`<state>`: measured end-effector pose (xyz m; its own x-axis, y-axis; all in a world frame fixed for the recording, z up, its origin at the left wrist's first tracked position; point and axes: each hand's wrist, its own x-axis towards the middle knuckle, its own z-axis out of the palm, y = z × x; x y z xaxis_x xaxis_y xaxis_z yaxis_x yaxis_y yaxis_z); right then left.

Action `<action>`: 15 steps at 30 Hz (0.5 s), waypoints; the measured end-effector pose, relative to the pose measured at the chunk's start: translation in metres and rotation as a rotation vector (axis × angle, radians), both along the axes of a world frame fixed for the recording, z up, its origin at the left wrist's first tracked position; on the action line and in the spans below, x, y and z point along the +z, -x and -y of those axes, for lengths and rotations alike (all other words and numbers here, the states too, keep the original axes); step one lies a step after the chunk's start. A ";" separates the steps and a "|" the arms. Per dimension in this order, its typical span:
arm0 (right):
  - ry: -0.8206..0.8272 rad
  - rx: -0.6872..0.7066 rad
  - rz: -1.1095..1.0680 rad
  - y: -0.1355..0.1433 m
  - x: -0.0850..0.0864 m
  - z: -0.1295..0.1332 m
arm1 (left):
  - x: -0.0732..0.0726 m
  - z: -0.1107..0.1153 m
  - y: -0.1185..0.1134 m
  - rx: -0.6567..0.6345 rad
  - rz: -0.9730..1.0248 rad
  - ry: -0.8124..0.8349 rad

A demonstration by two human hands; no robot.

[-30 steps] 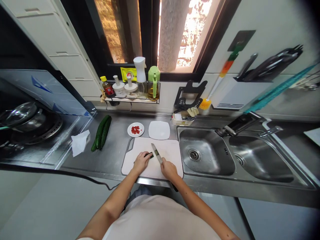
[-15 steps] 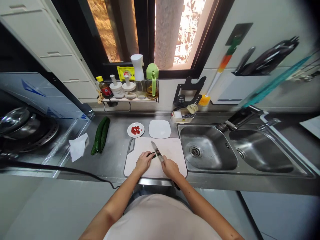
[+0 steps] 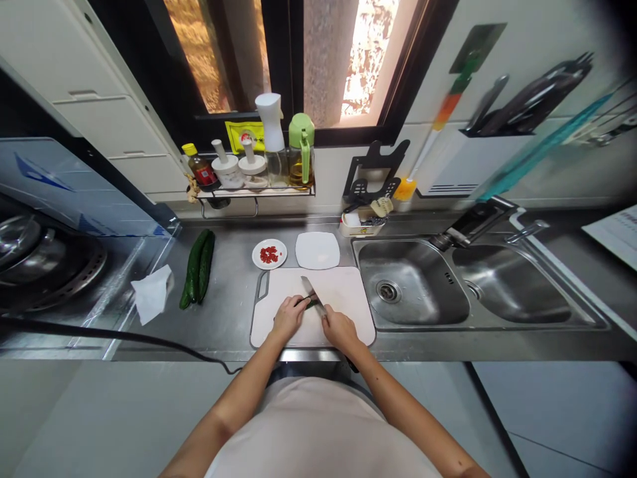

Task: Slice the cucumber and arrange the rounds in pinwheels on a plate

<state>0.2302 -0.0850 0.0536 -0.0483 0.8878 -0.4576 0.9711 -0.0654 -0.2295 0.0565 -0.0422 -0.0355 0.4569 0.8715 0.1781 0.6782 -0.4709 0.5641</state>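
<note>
My right hand (image 3: 340, 330) is closed round the handle of a kitchen knife (image 3: 309, 287), its blade slanting up and left over a white cutting board (image 3: 343, 292). My left hand (image 3: 288, 318) presses a slim dark green vegetable (image 3: 312, 303) to the board, fingers bent beside the blade. Most of that vegetable is hidden by the fingers; its exact kind cannot be made out. Blade and vegetable meet or nearly meet. Behind the board stand a small white plate (image 3: 255, 255) with chopped red pieces (image 3: 269, 255) and a bare white squarish plate (image 3: 317, 250).
Two cucumbers (image 3: 198, 269) and a crumpled white paper (image 3: 150, 293) lie to the left. A double steel sink (image 3: 413, 282) borders the board's right side. Bottles and jars fill a wall rack (image 3: 256, 193). A pot (image 3: 30, 249) sits on the stove, and a black cable (image 3: 149, 339) crosses the counter front.
The view has shifted slightly. The knife blade has turned a little over the vegetable, and more dark green now shows beside it. Both hands keep their places on the board.
</note>
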 end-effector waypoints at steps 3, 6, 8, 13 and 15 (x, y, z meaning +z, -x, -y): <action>-0.008 0.014 0.014 0.001 0.000 0.000 | 0.000 0.001 -0.001 0.008 -0.015 -0.016; -0.004 0.010 0.021 0.002 0.000 0.000 | 0.001 0.001 -0.001 0.003 -0.026 -0.023; 0.006 0.002 0.018 0.002 0.001 -0.001 | 0.001 0.001 0.000 -0.003 -0.025 -0.027; 0.012 0.007 0.004 0.004 0.002 -0.001 | 0.000 0.001 0.000 -0.006 -0.058 -0.082; 0.012 0.021 0.013 0.005 0.002 -0.001 | -0.001 0.000 -0.001 -0.008 -0.080 -0.105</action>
<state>0.2256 -0.0843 0.0554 -0.0610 0.8811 -0.4689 0.9751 -0.0476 -0.2164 0.0571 -0.0427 -0.0360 0.4804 0.8460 0.2312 0.7148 -0.5304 0.4558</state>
